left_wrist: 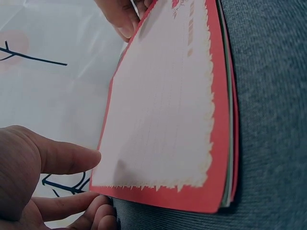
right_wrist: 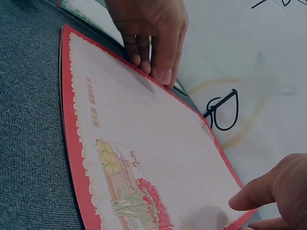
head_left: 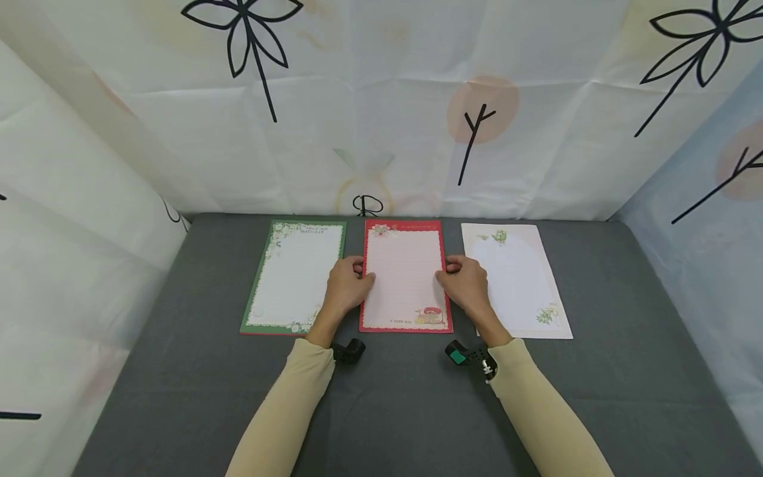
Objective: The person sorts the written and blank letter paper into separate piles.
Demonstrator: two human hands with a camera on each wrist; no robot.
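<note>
A red-bordered pad of lined letter paper [head_left: 402, 278] lies in the middle of the grey table, between both hands. On its left edge, my left hand [head_left: 347, 285] pinches the pad, thumb on top and fingers at the side and below. My right hand [head_left: 467, 285] pinches the opposite edge in the same manner. Sheets of several colours show along the pad's edge in the left wrist view. A flower drawing [right_wrist: 139, 201] is printed in one corner. The left wrist view shows the left thumb [left_wrist: 72, 158] at the border.
To the left lies green-bordered letter paper [head_left: 292, 285], with a thin red edge beneath it. Pale letter paper with green sprigs [head_left: 515, 278] lies to the right, partly behind the right hand. A patterned cloth [head_left: 381, 146] hangs behind the grey tabletop [head_left: 393, 411].
</note>
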